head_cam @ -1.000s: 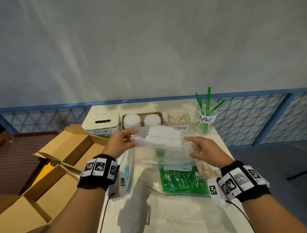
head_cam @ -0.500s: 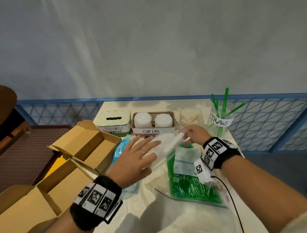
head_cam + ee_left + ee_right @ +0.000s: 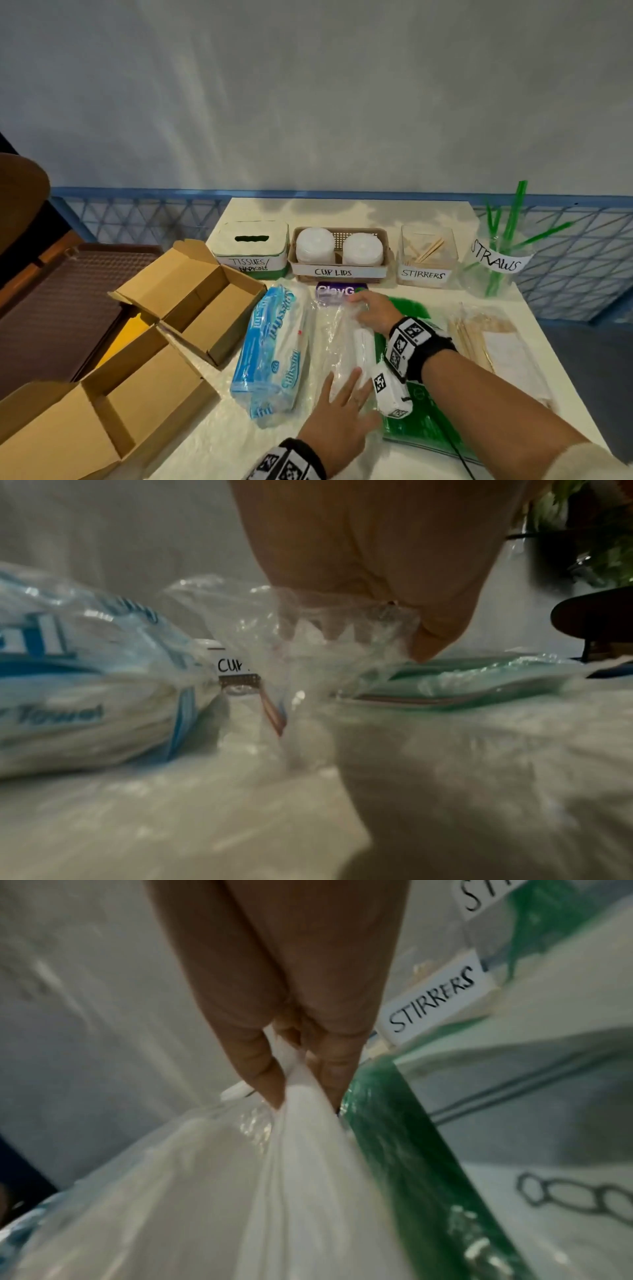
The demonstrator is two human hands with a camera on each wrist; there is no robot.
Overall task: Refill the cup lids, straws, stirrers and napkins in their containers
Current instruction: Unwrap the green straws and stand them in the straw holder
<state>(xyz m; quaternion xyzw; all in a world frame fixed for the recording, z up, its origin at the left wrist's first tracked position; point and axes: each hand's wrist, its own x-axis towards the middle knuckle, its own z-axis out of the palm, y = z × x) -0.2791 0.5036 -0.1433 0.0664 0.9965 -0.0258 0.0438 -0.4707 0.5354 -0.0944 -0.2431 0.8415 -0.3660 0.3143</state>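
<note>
You pinned the near end of the clear lid bag flat on the table with your left hand, fingers straight, so your right hand could pinch its far end, probably to open it.

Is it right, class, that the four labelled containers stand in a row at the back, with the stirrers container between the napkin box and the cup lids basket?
No. In the head view the stirrers container stands between the cup lids basket and the straws cup.
</note>
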